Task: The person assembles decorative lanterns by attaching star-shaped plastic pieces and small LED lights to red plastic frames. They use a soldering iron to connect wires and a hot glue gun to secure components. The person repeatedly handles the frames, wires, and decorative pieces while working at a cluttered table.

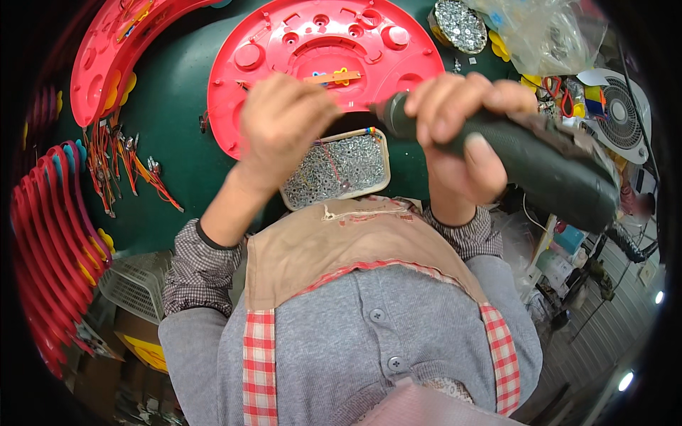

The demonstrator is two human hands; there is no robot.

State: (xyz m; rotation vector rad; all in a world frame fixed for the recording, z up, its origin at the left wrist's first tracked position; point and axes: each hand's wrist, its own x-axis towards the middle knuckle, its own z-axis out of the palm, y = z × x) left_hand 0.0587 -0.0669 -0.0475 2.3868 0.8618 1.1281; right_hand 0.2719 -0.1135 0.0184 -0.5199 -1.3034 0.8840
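Observation:
My right hand is wrapped around a dark green power screwdriver, held level with its tip pointing left. Just left of that tip is my left hand, its fingers pinched together; whatever they hold is too small to make out. Both hands are over the near edge of a red, rounded plastic shell lying hollow side up. Inside the shell lies an orange strip with small coloured flower shapes. A tray full of small silvery screws stands below my hands, against my apron.
A curved red part and several loose wire bundles lie at left. Stacked red curved pieces stand beside the table. At far right are a bowl of metal parts, a clear plastic bag and a white fan.

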